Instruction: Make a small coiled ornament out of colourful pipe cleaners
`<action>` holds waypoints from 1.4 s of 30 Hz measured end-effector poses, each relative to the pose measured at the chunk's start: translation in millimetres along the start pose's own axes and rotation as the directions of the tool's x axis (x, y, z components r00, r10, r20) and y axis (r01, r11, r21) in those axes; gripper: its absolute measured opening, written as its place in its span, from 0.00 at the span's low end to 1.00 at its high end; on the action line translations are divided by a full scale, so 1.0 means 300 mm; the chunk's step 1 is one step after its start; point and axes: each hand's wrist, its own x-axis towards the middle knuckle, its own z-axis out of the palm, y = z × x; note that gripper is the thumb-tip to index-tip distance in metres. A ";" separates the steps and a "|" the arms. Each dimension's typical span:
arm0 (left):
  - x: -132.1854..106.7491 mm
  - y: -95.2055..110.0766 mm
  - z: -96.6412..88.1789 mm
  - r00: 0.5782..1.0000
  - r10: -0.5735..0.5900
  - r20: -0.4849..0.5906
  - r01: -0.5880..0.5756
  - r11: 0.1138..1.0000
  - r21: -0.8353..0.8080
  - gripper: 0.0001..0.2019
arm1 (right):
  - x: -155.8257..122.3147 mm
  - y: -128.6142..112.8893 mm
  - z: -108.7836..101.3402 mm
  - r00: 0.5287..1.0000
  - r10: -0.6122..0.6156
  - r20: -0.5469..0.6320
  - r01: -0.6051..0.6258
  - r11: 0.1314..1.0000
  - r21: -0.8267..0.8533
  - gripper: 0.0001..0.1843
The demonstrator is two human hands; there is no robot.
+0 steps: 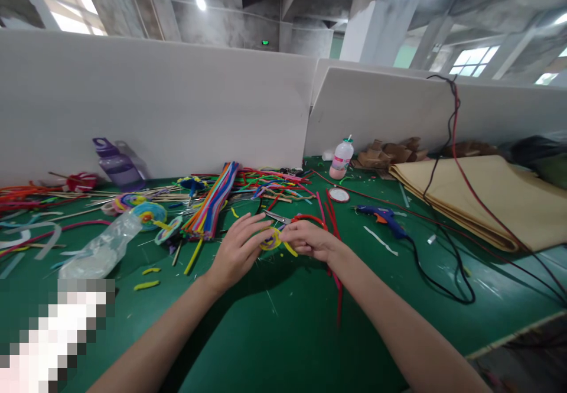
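Observation:
Between my hands is a yellow pipe cleaner (275, 242) curled into a small ring, and a yellow end hangs under my right fingers. My left hand (237, 251) has its thumb and forefinger at the ring's left side, the other fingers stretched out above. With closed fingertips my right hand (312, 242) pinches the ring's right side. Just behind the hands lie scissors (280, 218), their blades pointing left and their red handles partly covered by my right hand. A bundle of coloured pipe cleaners (219, 204) lies beyond my left hand.
At left are a purple bottle (116, 165), a clear plastic bag (104, 248), pipe-cleaner flowers (148, 214) and yellow snippets (147, 285). To the right are a blue glue gun (383, 218) with a black cord, a pink drink bottle (341, 159), a round lid (338, 195) and brown paper (482, 198).

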 end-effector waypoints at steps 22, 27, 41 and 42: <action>-0.027 0.005 0.025 0.978 -0.162 -0.133 0.167 0.986 0.027 0.19 | 0.033 0.085 0.170 0.888 -0.120 -0.443 0.236 0.947 0.217 0.14; -0.027 0.008 0.022 0.976 -0.187 -0.115 0.191 0.981 0.022 0.19 | 0.020 0.081 0.191 0.737 -0.378 -0.561 0.324 0.925 -0.198 0.11; -0.027 0.024 0.020 0.984 -0.159 -0.086 0.158 0.987 -0.010 0.14 | -0.009 0.009 0.114 0.843 -0.429 -0.324 0.232 0.833 -0.502 0.09; -0.025 0.025 0.018 0.984 -0.152 -0.089 0.152 0.988 -0.009 0.14 | -0.010 0.008 0.118 0.845 -0.423 -0.327 0.227 0.837 -0.498 0.09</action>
